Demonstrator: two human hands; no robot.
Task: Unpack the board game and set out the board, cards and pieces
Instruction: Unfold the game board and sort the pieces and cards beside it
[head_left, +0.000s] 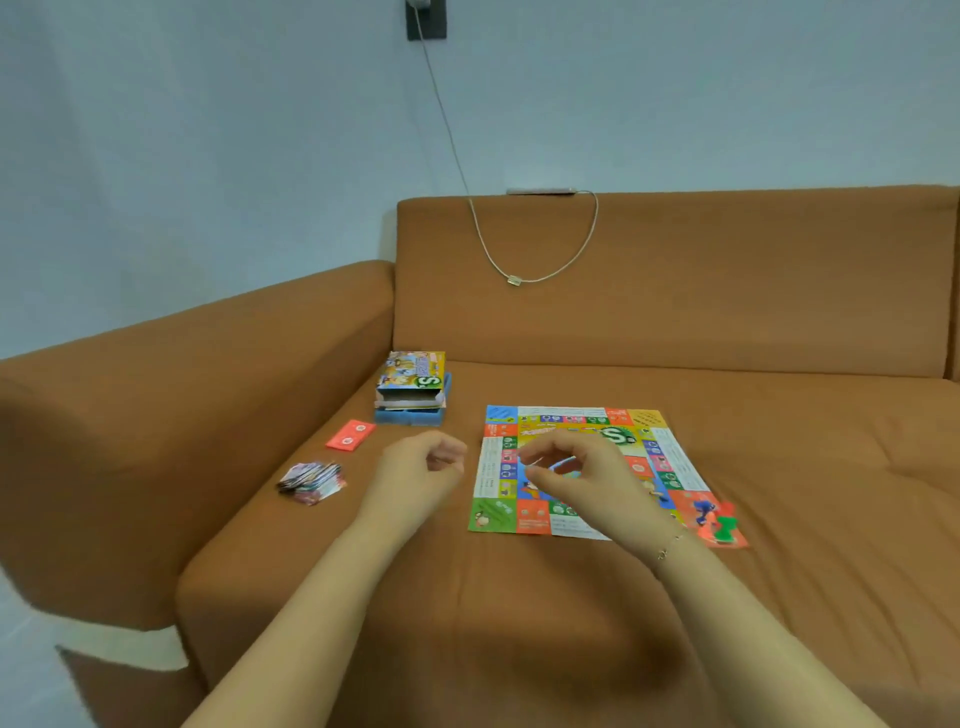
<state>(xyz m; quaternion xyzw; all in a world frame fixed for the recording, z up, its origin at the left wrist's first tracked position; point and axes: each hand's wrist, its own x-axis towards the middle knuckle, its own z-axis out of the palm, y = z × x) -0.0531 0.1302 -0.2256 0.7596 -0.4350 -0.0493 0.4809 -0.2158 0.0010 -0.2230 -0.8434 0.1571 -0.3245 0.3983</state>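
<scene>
Starting at the left of the couch seat (519, 597): your loose stack of cards (313, 480) sits near the armrest, fanned and a bit messy. Those will be light and slick, so I'd squeeze the long edges with thumb and fingers to square them up — grab from the top and they'll probably slide apart. Just behind it lies a red packet (351, 434), flat and thin; pinch a corner. Further back is the game box (413, 387), lid sitting askew on its tray — light cardboard, take it by the sides.

Your left hand (415, 475) hovers off the board's left edge, fingers loosely curled, holding nothing I can see. Your right hand (576, 475) is over the board (597, 421) with thumb and fingertips close together — can't tell if something small is pinched there.

The board looks like thin folded paper, so press the creases flat instead of tugging. At its near right corner stand the little pieces (719, 522), blue, green and red — tippy, so lift them by the top.
</scene>
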